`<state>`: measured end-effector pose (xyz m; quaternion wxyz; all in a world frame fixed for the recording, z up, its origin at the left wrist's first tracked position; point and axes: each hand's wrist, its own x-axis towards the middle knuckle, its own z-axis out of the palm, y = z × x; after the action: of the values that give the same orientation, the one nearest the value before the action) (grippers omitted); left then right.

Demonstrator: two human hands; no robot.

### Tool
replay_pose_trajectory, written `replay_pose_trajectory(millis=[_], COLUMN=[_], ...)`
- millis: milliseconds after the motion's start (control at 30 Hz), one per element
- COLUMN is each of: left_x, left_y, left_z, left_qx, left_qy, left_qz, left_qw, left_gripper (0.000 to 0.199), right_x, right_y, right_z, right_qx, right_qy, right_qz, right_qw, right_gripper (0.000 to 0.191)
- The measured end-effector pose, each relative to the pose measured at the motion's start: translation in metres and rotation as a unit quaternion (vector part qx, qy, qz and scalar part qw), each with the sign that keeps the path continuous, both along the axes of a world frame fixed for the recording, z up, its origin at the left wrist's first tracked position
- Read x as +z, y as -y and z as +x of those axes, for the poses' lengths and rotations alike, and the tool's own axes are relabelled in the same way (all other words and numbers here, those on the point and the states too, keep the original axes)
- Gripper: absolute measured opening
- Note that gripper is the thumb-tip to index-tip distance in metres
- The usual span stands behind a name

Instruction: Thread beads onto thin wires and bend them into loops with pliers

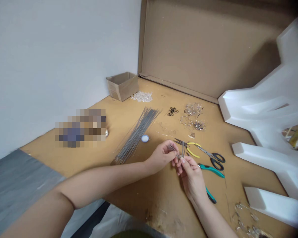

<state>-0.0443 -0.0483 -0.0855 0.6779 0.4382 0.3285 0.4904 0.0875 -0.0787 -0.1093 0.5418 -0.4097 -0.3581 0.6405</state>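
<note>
- The left hand [160, 157] is curled narrow, fingertips pinching short grey metal wires [176, 150] out in front of it.
- The right hand [192, 177] pinches the same wires, just beside the left hand.
- Just beyond the right hand lie yellow-handled pliers [192, 148], black-handled scissors [217, 161] and teal-handled pliers [211, 170].
- Beyond the left hand, a bundle of long grey wires [135, 135] lies on the wooden workbench [164, 205].
</note>
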Motion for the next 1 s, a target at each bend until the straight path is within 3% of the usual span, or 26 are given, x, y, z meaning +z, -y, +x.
replay_pose_trajectory(millis=[333, 733, 1000], left_x=[-0.0005, -0.0011, 0.0004], left_y=[-0.0007, -0.0002, -0.0014], left_z=[0.0005, 0.0005, 0.0006], left_qx=[0.02, 0.015, 0.023], left_qy=[-0.03, 0.013, -0.036], left_qz=[-0.005, 0.006, -0.01], left_qw=[0.999, 1.0, 0.999], left_gripper=[0.021, 0.016, 0.017], right_x=[-0.0002, 0.0004, 0.0015], right_y=[0.0027, 0.0014, 0.0028], right_z=[-0.0027, -0.0036, -0.0048], right_qx=[0.025, 0.032, 0.052], right_qy=[0.052, -0.01, -0.005], right_qz=[0.019, -0.016, -0.018], right_qw=[0.998, 0.999, 0.998], right_gripper=[0.01, 0.009, 0.01])
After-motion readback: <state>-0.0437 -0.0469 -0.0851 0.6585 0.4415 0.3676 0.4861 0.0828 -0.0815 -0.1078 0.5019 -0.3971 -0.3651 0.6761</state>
